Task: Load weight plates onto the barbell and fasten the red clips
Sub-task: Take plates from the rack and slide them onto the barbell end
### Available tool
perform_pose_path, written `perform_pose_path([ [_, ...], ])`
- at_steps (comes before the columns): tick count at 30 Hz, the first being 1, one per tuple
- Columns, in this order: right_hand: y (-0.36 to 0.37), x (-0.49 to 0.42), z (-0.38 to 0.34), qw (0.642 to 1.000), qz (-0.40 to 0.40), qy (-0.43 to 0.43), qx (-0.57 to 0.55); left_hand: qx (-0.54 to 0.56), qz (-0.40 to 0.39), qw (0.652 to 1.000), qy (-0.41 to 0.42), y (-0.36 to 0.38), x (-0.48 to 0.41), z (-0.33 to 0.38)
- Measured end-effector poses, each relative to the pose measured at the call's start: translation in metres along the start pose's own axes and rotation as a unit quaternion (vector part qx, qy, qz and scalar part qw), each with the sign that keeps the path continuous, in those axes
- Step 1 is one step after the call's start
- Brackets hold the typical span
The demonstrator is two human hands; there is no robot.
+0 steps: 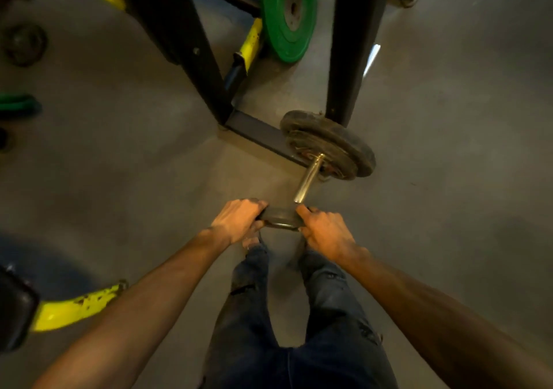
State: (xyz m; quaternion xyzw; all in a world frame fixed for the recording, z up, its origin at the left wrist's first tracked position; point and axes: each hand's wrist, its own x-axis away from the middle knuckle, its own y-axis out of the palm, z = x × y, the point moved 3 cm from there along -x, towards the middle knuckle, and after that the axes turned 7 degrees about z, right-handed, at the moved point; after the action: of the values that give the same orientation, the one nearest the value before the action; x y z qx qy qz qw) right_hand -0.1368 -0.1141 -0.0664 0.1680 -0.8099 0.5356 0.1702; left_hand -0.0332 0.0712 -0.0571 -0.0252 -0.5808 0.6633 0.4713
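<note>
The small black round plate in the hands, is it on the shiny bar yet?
Cannot tell. The small black round plate, gripped by the left hand and right hand, hides the shiny metal bar's near tip.

Both forearms are bare, with no sleeves, watch or bands showing, and the left hand (238, 219) and right hand (324, 233) are gloveless. At lower centre, the legs wear dark blue jeans (299, 329) with ripped patches.
</note>
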Motion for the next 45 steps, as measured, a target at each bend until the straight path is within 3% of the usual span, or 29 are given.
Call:
perform_pose_path([
  [3,-0.019,0.018,-0.041,0.999,0.01,-0.046,-0.004,0.048,0.053,0.996,-0.052,-0.01,0.069,-0.006],
  [7,-0.058,0.043,-0.111,0.993,0.059,-0.099,-0.032,0.124,0.2,0.965,-0.112,-0.03,0.171,-0.02],
  [13,-0.111,0.068,-0.239,0.967,0.136,-0.194,-0.094,0.308,0.392,0.849,-0.177,-0.054,0.299,-0.077],
  [21,-0.143,0.078,-0.404,0.927,0.216,-0.249,-0.179,0.387,0.461,0.782,-0.164,-0.081,0.42,-0.17],
  [27,-0.162,0.066,-0.487,0.906,0.253,-0.281,-0.192,0.422,0.517,0.733,-0.129,-0.124,0.469,-0.222],
  [32,-0.173,0.024,-0.526,0.89,0.282,-0.282,-0.22,0.417,0.54,0.722,-0.115,-0.163,0.464,-0.276],
  [38,-0.174,-0.034,-0.559,0.898,0.272,-0.266,-0.22,0.402,0.535,0.731,-0.132,-0.184,0.444,-0.339],
  [45,-0.163,-0.069,-0.575,0.904,0.304,-0.209,-0.217,0.395,0.483,0.776,-0.097,-0.203,0.412,-0.393],
])
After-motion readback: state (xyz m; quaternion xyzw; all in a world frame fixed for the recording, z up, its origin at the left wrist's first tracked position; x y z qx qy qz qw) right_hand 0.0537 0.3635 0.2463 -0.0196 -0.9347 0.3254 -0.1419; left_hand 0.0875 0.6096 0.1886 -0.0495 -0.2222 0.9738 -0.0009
